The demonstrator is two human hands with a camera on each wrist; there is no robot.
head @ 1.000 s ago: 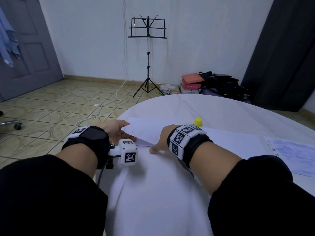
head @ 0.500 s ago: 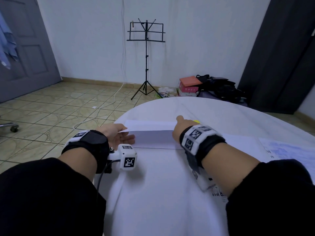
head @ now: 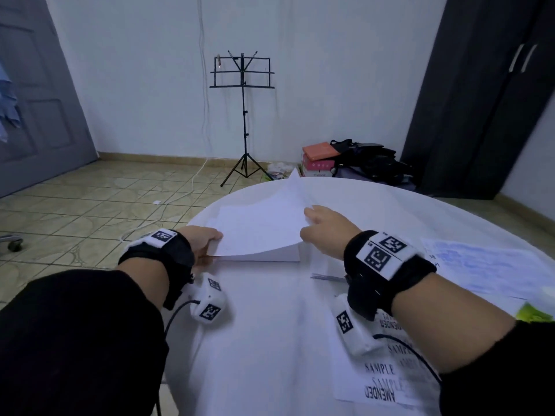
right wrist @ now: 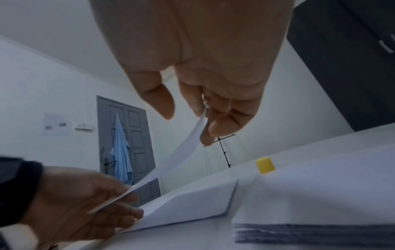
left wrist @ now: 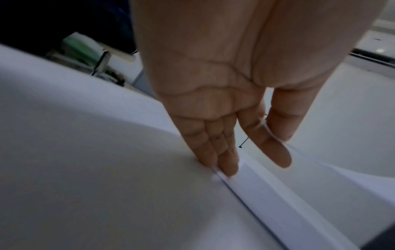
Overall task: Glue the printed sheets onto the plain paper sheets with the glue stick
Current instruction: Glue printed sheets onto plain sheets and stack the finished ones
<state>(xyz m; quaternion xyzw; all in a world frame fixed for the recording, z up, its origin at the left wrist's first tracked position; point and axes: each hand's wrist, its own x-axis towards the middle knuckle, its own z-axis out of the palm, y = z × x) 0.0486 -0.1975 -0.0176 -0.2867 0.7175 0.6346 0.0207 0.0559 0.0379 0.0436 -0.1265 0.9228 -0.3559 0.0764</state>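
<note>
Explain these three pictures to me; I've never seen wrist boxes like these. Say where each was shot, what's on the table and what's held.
No machine here: a person wears cameras. One picture comes from the head, one from each wrist, looking along the fingers. Both hands lift one plain sheet off a paper stack on the white table. The left hand holds its near left edge; the right hand pinches its right edge between the fingers. Also there: a yellow cap, a printed sheet reading SAMPLE, and bluish printed pages to the right.
</note>
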